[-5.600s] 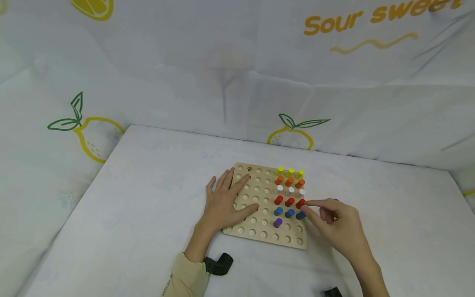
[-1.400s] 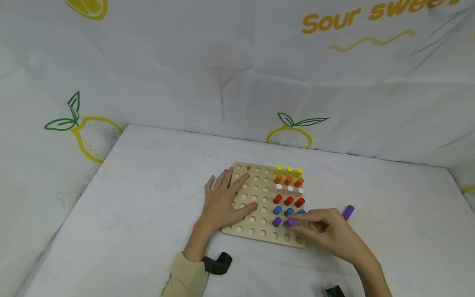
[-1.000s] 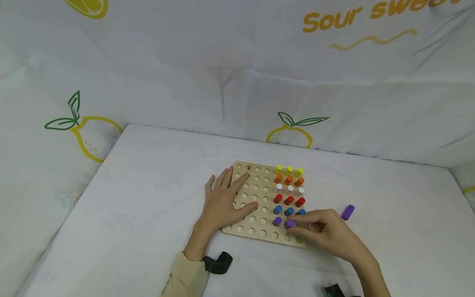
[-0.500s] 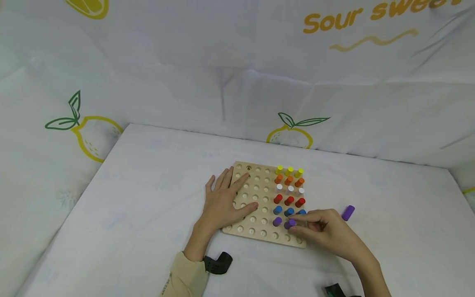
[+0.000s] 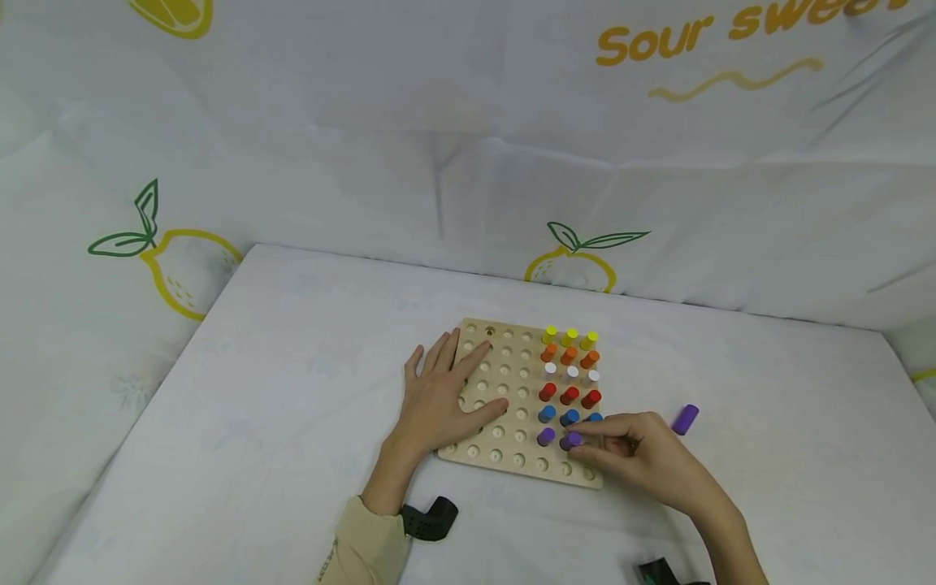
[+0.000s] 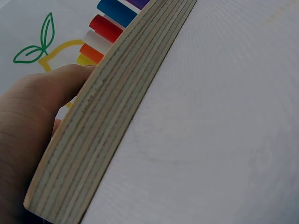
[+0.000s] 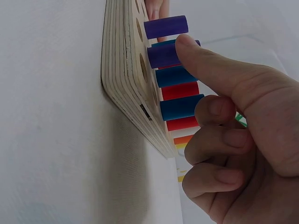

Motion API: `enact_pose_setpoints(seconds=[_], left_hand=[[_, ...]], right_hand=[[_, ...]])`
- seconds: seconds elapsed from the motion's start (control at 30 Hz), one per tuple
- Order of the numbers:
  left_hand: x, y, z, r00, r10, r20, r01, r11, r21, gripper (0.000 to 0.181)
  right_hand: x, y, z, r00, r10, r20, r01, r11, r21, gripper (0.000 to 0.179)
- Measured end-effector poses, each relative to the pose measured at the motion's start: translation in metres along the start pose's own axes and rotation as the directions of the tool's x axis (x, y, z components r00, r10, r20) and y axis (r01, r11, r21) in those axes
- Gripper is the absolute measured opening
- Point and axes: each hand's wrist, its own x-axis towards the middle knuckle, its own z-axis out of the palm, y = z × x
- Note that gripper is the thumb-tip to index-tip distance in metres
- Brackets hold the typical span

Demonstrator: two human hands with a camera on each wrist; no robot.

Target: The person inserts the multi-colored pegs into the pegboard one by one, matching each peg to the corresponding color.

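A wooden pegboard lies on the white table, with yellow, orange, white, red and blue pegs in rows of three down its right side. My left hand rests spread on the board's left part, fingers straight. With thumb and index finger, my right hand pinches a purple peg that stands at a hole in the row in front of the blue pegs. Another purple peg stands just left of it. In the right wrist view the other right fingers are curled, and the index finger is mostly hidden.
A loose purple peg lies on the table to the right of the board. A black wrist device sits at the left sleeve. Behind the table hangs a white cloth with lemon prints.
Since the oldest frame, my right hand has moved left from the board's right edge and brought a second purple peg to its hole. Over the last second the peg tilts slightly; my left hand stays.
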Motion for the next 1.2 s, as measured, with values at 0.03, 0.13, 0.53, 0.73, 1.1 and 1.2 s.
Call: enact_pose_setpoints(seconds=[0.03,0.13,0.53,0.73,1.1,1.2], left_hand=[[0.0,0.0,0.0,1.0,0.0,0.0,0.0,1.0,-0.001,0.084],[0.0,0.0,0.0,1.0,-0.001,0.001,0.001,1.0,-0.002,0.084],[-0.001,0.001,0.0,1.0,0.006,-0.006,-0.006,1.0,0.003,0.083],[0.0,0.0,0.001,1.0,0.01,-0.012,-0.01,1.0,0.005,0.083],[0.0,0.0,0.001,1.0,0.016,-0.015,-0.017,1.0,-0.007,0.083],[0.0,0.0,0.001,1.0,0.016,-0.013,-0.016,1.0,-0.008,0.083]], right_hand=[[0.0,0.0,0.0,1.0,0.003,0.002,-0.003,1.0,-0.001,0.02],[0.0,0.0,0.001,1.0,0.012,0.008,-0.012,1.0,0.006,0.019],[0.0,-0.002,0.0,1.0,0.01,-0.001,-0.01,1.0,0.011,0.019],[-0.001,-0.003,-0.003,0.997,-0.029,-0.072,0.029,1.0,-0.007,0.017],[-0.009,0.003,-0.023,0.944,0.074,-0.322,-0.134,0.977,-0.168,0.018],[-0.012,0.007,-0.03,0.912,0.115,-0.394,-0.202,0.961,-0.188,0.021]])
